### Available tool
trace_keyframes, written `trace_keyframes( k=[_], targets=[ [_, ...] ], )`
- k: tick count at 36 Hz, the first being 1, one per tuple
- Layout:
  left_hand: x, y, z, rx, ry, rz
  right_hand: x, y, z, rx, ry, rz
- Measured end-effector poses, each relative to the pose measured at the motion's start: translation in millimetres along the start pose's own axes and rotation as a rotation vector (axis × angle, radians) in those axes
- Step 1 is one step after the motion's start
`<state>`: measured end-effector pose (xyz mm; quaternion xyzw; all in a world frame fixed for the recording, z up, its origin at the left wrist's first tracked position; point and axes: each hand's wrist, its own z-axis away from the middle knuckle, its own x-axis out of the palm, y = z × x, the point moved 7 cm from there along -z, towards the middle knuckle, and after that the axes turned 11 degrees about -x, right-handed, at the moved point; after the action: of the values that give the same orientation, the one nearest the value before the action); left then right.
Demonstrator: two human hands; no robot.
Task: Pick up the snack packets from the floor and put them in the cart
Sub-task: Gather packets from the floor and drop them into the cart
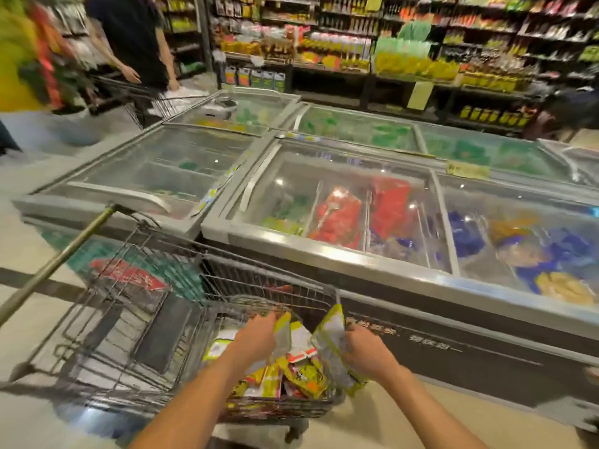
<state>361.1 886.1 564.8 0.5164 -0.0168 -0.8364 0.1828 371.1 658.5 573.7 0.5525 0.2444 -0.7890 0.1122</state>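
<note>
Cart (129,286) of grey wire fills the lower left of the frame, its long handle (58,257) slanting out to the left edge. In the upper left a person in a dark top (136,37) stands beside a second cart (142,98), both blurred. At the lower middle the left hand (256,335) reaches over the near end of the cart, its fingers curled round a yellow-edged snack packet (284,330) held just above the basket. Below it a heap of packets (298,374), yellow and red, lies inside the cart at that same end. Just to the right, the right hand (366,351) grips another packet (334,341), fingers closed on its lower part; this packet stands nearly upright at the cart's right rim. A pale floor (405,413) shows under both forearms. Behind the cart, from the middle to the right edge, runs a row of freezer chests (324,244) with glass lids, with green, red and blue packs under the glass. Across the upper right, stocked shelves (356,43) line the back, too blurred to read
</note>
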Motion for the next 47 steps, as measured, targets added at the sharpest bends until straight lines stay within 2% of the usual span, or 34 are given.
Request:
trace_keyframes(
  k=[9,13,17,21,24,29,32,38,47],
  targets=[
    [20.0,-39.0,-38.7,0.036,-0.137,-0.118,42.8,-37.1,-46.8,0.016,-0.153,0.008],
    [16.6,-34.9,-55.2,0.082,-0.144,-0.134,40.1,-39.7,-54.7,0.033,-0.137,0.032],
    [3.3,-9.4,-64.6,0.189,-0.150,-0.097,30.8,-23.8,-50.2,0.116,-0.086,-0.086],
    [-25.6,39.7,-76.1,0.309,-0.079,-0.045,5.7,8.4,-34.5,0.231,-0.016,-0.147],
    [-43.0,90.7,-74.6,0.464,-0.084,0.002,-19.4,35.7,-10.8,0.308,0.068,-0.161],
    [-56.9,187.8,-55.7,0.744,-0.123,-0.092,-58.6,80.5,50.7,0.441,0.222,-0.194],
    [-60.8,246.2,-29.2,0.838,-0.121,-0.117,-72.6,104.6,98.9,0.522,0.324,-0.237],
    [-36.8,347.1,47.9,1.106,-0.158,-0.217,-81.0,125.2,212.7,0.692,0.459,-0.287],
    [51.0,449.8,185.4,1.362,-0.234,-0.356,-48.7,140.8,391.5,1.024,0.596,-0.297]
  ],
)
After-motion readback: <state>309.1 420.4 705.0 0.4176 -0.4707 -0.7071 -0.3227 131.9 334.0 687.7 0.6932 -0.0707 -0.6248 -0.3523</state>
